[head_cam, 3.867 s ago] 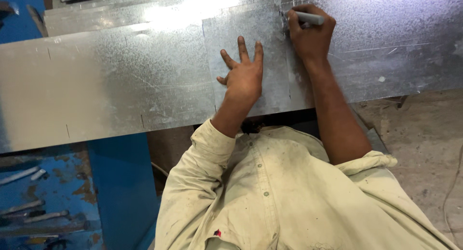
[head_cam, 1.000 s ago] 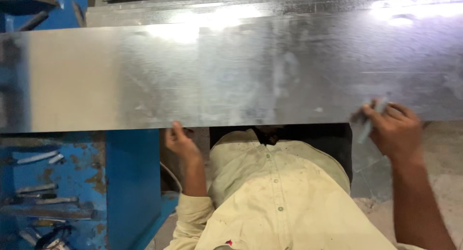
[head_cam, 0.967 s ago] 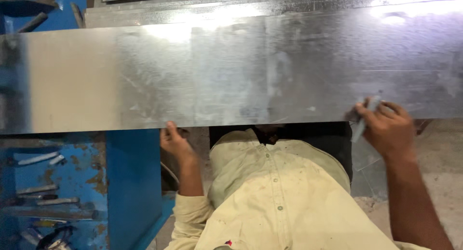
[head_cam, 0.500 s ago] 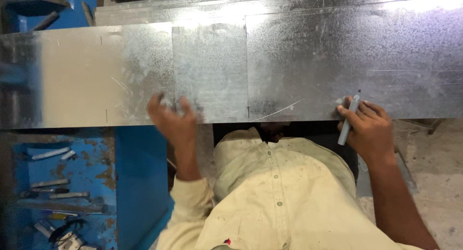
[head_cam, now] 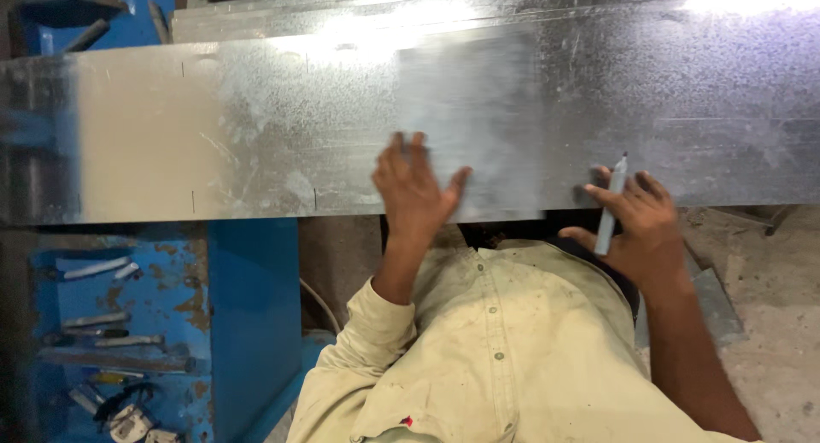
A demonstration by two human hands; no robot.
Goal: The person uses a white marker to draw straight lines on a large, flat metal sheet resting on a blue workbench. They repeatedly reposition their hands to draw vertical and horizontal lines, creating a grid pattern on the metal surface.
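Fingers [head_cam: 408, 148] of your left hand [head_cam: 416, 193] splay flat on the galvanised sheet [head_cam: 256, 144] at twelve o'clock, while your right hand [head_cam: 636, 225] pinches the marker [head_cam: 610, 205], and that raw near edge could slice a sliding palm.

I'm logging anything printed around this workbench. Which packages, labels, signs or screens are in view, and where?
None in view: only the bare grey metal sheet, the grey marker in the right hand, and loose tools on the blue shelf.
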